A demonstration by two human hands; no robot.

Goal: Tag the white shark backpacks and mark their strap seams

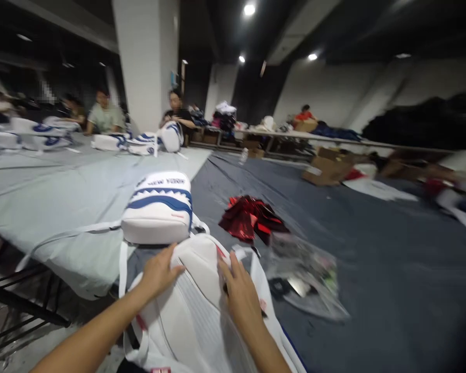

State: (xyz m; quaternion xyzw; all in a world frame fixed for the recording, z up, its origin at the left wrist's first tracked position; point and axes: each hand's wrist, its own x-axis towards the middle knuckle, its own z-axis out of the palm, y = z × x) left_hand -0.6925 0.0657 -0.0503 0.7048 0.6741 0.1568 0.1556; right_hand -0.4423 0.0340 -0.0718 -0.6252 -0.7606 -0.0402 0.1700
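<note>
— While both forearms reach in from the bottom edge, what do the hands rest on?

— On a white backpack (194, 316) lying back-side up at the near edge of the bench (373, 248), its padded panel facing the camera. The left hand (161, 272) lies on the upper left of the bag, fingers curled over its top edge, so that grip is closed on the fabric. The right hand (241, 290) is pressed on the upper right, fingers spread and bent against the bag; whether that grip actually pinches the material or only lies on it, I cannot tell.

— What sits just past the bag?

— A second backpack (159, 210), white with a blue shark-mouth pattern and lettering across the top, standing just beyond the first one and touching its top. White straps (73, 230) trail from it to the left across a pale grey cloth (62, 186).

— And to the right?

— A heap of red, shiny pieces (250, 217) on the dark grey cover, and nearer, a crumpled clear plastic bag (306, 277) beside the right hand, its contents blurred.

— Anyone else around?

— Several people (104, 116) sit at the far end of the bench with more white-and-blue bags (140, 142) in front of them. Cardboard boxes (326, 168) lie well apart to the right.
</note>
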